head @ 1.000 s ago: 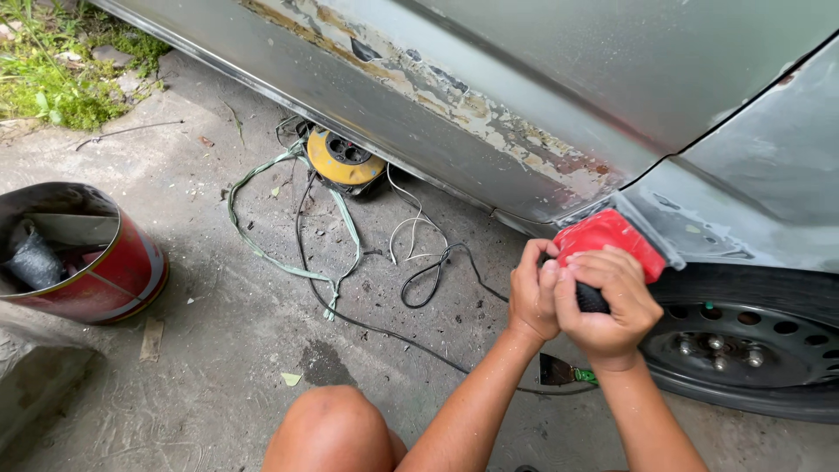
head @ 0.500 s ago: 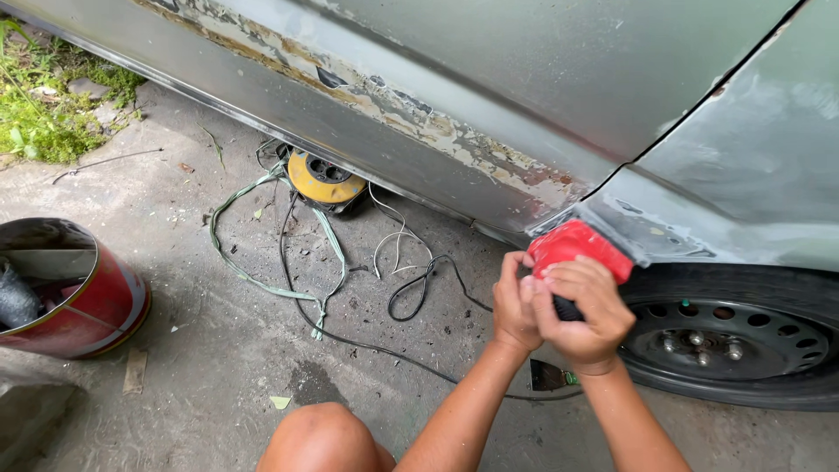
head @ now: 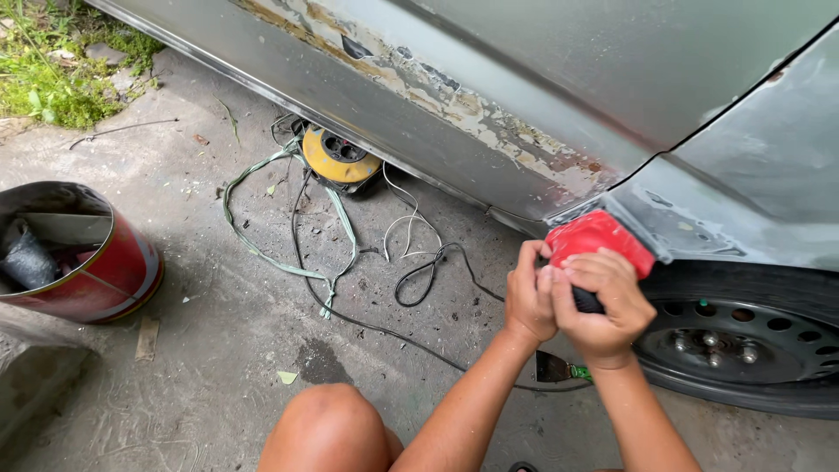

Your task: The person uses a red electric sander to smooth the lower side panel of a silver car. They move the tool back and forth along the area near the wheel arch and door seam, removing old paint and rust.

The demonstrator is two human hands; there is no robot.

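Observation:
Both hands grip a red power sander pressed against the lower edge of a grey car body, where the door seam meets the rear fender just above the wheel. My left hand wraps the sander's left side. My right hand covers its dark handle from behind. The sill above shows flaking paint and rust-coloured filler patches. A black power cord trails from the tool across the concrete.
A black steel wheel with tyre sits right of the hands. A yellow cable reel lies under the sill with green and white cords around it. A red bucket stands left. My knee is below. Grass grows far left.
The view has shifted slightly; my hands and the sander stay at the same spot on the fender edge, with only small movement along the panel.

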